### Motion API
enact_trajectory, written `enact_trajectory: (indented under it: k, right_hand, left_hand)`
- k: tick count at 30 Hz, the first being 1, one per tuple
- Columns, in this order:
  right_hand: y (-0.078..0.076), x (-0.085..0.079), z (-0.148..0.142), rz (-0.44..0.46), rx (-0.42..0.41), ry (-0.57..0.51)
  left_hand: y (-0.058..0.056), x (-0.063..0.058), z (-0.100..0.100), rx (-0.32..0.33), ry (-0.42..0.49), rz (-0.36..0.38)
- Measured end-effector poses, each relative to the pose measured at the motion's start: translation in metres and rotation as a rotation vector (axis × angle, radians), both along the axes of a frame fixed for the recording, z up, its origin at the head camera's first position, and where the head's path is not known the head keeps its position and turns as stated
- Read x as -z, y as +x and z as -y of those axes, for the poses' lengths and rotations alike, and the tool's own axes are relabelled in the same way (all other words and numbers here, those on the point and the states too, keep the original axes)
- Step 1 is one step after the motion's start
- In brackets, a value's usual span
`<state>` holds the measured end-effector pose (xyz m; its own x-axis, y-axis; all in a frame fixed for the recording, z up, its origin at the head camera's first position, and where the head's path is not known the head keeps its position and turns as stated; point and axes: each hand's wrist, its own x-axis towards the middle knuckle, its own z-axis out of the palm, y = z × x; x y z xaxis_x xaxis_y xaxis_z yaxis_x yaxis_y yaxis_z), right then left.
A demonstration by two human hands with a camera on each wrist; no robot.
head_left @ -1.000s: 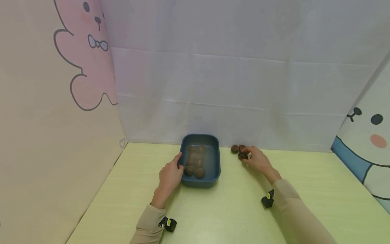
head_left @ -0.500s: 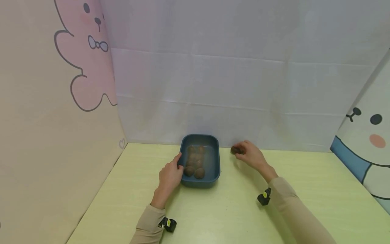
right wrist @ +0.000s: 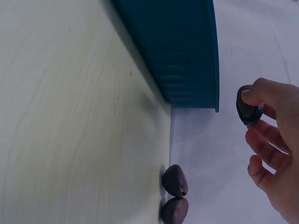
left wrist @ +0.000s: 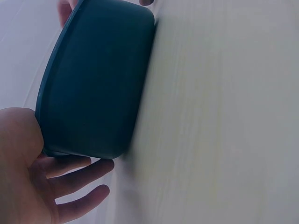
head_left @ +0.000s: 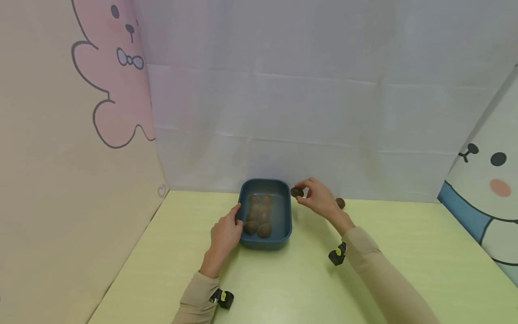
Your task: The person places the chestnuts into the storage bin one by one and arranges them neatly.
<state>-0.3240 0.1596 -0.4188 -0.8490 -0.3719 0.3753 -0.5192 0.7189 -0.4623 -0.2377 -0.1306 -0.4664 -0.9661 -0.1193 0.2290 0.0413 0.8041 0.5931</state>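
Observation:
In the head view my right hand (head_left: pixel 321 198) pinches a dark brown chestnut (head_left: pixel 297 192) between thumb and fingertips, just right of the blue box's far right corner. The right wrist view shows this chestnut (right wrist: pixel 247 105) above the table, level with the rim. My left hand (head_left: pixel 225 233) grips the left wall of the blue box (head_left: pixel 288 213), thumb over the rim and fingers outside. Several chestnuts (head_left: pixel 265 230) lie in the box, mostly in its left half. Two more chestnuts (right wrist: pixel 175 181) sit side by side on the table; in the head view my right hand hides one of them.
The pale yellow table (head_left: pixel 291 288) meets a white sheet (head_left: pixel 267 112) right behind the box. Side panels with cartoon bears stand left and right. Each sleeve carries a small black wrist camera (head_left: pixel 337 254).
My right hand first reached in among the chestnuts at the right, took hold of one, and has moved left with it toward the box. My left hand and the box have stayed put.

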Motion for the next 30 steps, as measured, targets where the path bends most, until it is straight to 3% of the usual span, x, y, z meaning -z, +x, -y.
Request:
enact_trajectory:
  k: [9,22,30]
  right_hand:
    - [-0.006,-0.008,0.021,-0.024,-0.024,0.03]
    - [-0.018,0.004,0.039,0.01,-0.047,0.097]
    - [-0.027,0.013,0.054,-0.007,-0.01,0.246]
  left_hand:
    - [-0.003,0.001,0.002,-0.002,0.0,0.005]
    - [-0.002,0.004,0.0,0.015,0.001,0.01]
    - [-0.002,0.003,0.002,0.005,-0.011,0.004]
